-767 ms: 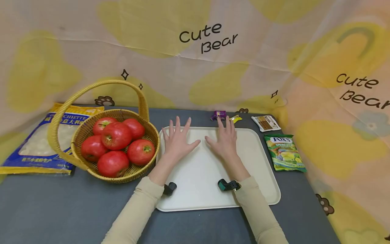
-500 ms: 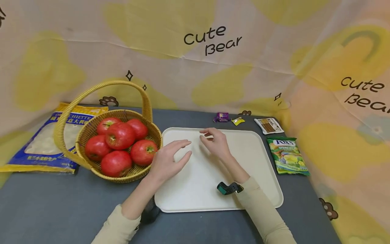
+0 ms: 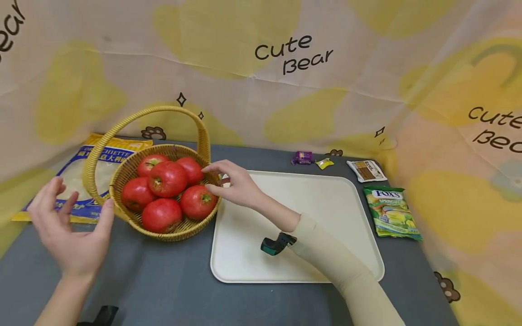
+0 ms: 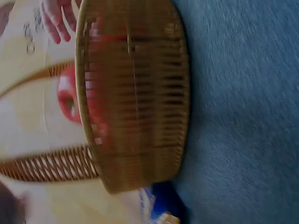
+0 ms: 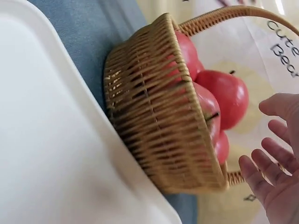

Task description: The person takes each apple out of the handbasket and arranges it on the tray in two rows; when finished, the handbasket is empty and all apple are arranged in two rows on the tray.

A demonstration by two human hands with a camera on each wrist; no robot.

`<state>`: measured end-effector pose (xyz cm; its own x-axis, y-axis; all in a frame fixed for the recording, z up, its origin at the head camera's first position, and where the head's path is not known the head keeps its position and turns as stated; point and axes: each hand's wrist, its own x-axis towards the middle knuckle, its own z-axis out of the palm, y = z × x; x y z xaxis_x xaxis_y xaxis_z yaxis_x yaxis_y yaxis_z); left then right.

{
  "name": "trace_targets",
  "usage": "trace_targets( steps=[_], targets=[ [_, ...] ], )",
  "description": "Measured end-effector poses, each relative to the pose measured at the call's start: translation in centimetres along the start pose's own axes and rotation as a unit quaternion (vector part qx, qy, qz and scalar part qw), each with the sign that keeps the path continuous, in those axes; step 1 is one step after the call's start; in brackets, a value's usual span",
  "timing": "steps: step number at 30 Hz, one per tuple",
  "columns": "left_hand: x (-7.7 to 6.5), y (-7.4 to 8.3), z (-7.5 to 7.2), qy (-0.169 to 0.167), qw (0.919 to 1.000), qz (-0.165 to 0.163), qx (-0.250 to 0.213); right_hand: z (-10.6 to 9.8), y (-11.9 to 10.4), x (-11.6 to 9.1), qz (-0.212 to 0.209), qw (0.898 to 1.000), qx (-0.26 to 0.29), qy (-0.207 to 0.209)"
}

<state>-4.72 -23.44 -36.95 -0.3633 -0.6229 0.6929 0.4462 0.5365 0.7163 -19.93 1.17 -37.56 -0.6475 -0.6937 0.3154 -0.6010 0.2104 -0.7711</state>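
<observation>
The round basket (image 5: pixel 145 107), woven from yellow straw with a tall curved handle (image 3: pixel 155 109), stands on the grey bench (image 3: pixel 171 280), toward the left and nearer the back edge than the front. It holds shiny red apples (image 3: pixel 167 179), with one piled on top of the others. The step looks like a reach from both sides, though I can't tell if it is for the basket or the apples. The bare left hand (image 3: pixel 73 240) is apart from the basket, with its fingers loosely bent, in front of the blue and yellow plastic pasta bag (image 3: pixel 79 176). The bare right hand (image 3: pixel 238 183) is at the basket's right rim, thumb and fingers apart, holding nothing; the right wrist view shows a gap between its thumb and the apples. To do this well, both hands should come in slowly and evenly. Soft fingers would be best, because the top apple could roll if bumped. The right arm should keep off the flat white tray (image 3: pixel 326 199) just beside the basket, so it doesn't slide. Before, both hands were over the tray. Now the left hand has gone past the basket's front to its left side, and the right hand has moved to its rim. The basket, apples and tray seem to sit where they were.
</observation>
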Motion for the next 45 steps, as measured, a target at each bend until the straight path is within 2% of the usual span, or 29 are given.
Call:
trace_targets(
  steps=[1,2,4,5,8,11,14,17,24,27,29,35,38,41,45],
  targets=[
    [0.2,-0.7,-0.6,-0.048,0.9976,-0.045,0.022,0.4,-0.2,0.6,-0.011,1.000,-0.011,-0.012],
    [0.3,-1.4,-1.1,-0.100,0.9900,-0.085,0.051,0.8,-0.5,1.2,-0.019,0.999,-0.024,-0.024],
    [0.3,-2.5,-1.7,-0.187,0.9672,-0.137,0.103,1.5,-0.8,2.2,-0.033,0.997,-0.049,-0.046],
    [0.3,-2.9,-1.7,-0.215,0.9560,-0.161,0.118,1.8,-1.0,2.7,-0.038,0.996,-0.061,-0.054],
    [0.0,-3.9,-1.8,-0.268,0.9367,-0.182,0.133,2.6,-1.5,4.0,-0.041,0.990,-0.108,-0.077],
    [-0.1,-4.5,-2.1,-0.297,0.9285,-0.170,0.144,3.2,-1.9,5.1,-0.033,0.984,-0.145,-0.101],
    [-0.1,-4.8,-2.2,-0.311,0.9270,-0.158,0.138,3.8,-1.8,5.9,-0.028,0.975,-0.176,-0.129],
    [-0.2,-4.8,-2.3,-0.307,0.9301,-0.153,0.132,4.3,-1.7,6.3,-0.033,0.968,-0.198,-0.148],
    [-0.5,-5.0,-2.2,-0.289,0.9351,-0.151,0.139,5.2,-1.7,6.5,-0.034,0.956,-0.247,-0.155],
    [-0.5,-5.0,-2.2,-0.280,0.9379,-0.151,0.138,5.4,-1.5,6.6,-0.028,0.956,-0.252,-0.145],
    [-0.6,-5.0,-2.1,-0.275,0.9393,-0.152,0.138,5.4,-1.3,6.5,-0.023,0.961,-0.241,-0.132],
    [-0.7,-5.0,-2.3,-0.268,0.9392,-0.155,0.148,4.5,-0.9,5.4,0.009,0.990,-0.133,-0.054],
    [-0.7,-5.1,-2.3,-0.260,0.9413,-0.154,0.150,3.6,-0.8,4.2,0.040,0.998,-0.057,-0.009],
    [-0.8,-5.1,-2.3,-0.251,0.9444,-0.152,0.149,2.4,-0.5,2.8,0.069,0.997,0.022,0.033],
    [-0.8,-5.2,-2.2,-0.245,0.9461,-0.150,0.151,0.6,0.2,0.8,0.109,0.985,0.097,0.089]
  ],
)
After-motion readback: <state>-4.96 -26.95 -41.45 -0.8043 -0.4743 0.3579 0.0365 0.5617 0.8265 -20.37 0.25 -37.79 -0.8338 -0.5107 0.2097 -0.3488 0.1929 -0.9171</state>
